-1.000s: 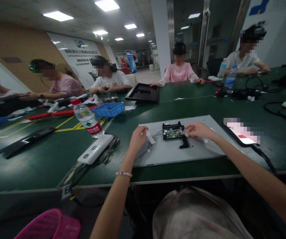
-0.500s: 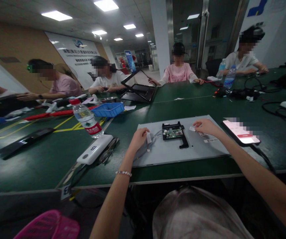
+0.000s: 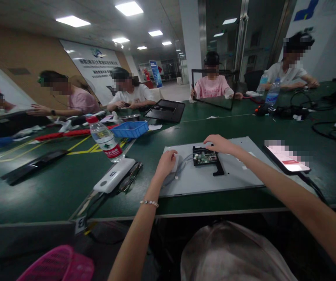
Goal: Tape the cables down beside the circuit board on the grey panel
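A flat grey panel point(image 3: 185, 187) lies before me on the table. On it is a green circuit board point(image 3: 205, 157) in a black bracket point(image 3: 219, 168), with grey cables point(image 3: 182, 166) running left from it. My left hand point(image 3: 167, 164) is at the panel's left side, its fingers closed on a small white strip point(image 3: 176, 163) beside the cables. My right hand point(image 3: 218, 143) reaches over the bracket's upper right edge. Its fingers are bent together and pointing down; whatever lies between the fingertips is too small to make out.
Left of the panel are a white power bank point(image 3: 114, 175), glasses point(image 3: 130, 177), a water bottle point(image 3: 106, 140) and a blue tray point(image 3: 131, 129). A lit phone point(image 3: 287, 158) with a cable lies to the right. Across the table, a person in pink holds up a black frame point(image 3: 211, 102).
My right hand has moved left from the panel's right part to the bracket. My left hand stays by the cables. The person opposite has raised the black frame off its black panel.
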Available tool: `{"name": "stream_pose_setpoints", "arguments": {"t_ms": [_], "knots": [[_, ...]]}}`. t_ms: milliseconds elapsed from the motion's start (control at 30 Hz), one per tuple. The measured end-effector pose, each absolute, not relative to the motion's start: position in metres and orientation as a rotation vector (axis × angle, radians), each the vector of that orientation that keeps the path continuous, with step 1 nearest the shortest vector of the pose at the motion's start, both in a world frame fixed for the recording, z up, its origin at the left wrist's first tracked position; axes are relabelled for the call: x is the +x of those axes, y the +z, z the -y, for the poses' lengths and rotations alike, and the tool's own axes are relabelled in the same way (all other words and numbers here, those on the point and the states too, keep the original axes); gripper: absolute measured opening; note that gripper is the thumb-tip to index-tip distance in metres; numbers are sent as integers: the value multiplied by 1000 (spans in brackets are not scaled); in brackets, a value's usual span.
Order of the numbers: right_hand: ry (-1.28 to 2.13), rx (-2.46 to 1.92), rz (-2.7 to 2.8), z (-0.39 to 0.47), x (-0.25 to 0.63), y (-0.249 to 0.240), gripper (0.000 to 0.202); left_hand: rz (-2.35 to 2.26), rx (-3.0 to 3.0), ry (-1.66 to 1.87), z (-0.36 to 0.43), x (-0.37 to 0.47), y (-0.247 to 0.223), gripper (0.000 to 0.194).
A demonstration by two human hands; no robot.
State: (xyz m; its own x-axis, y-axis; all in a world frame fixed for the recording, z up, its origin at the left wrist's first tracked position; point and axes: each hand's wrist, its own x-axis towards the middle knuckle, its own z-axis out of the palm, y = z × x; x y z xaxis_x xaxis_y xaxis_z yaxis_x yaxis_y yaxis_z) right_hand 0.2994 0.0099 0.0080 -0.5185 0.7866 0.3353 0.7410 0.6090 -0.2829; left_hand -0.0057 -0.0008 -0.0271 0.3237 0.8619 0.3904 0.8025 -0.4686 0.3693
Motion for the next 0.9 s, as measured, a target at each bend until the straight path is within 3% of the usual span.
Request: {"name": "stream_pose_setpoints", "arguments": {"t_ms": [367,700,900], "knots": [[178,-1360,2339,-33,258,-14,22,-1645,2487,836,9,-3,-24,29],[-239,-1561,2356,-18,318,-5,24,-1670,2551,811,13,0,-19,28],[17,-1663,2349,-11,349,-8,28,-1664,2606,892,18,5,-6,28]]}}
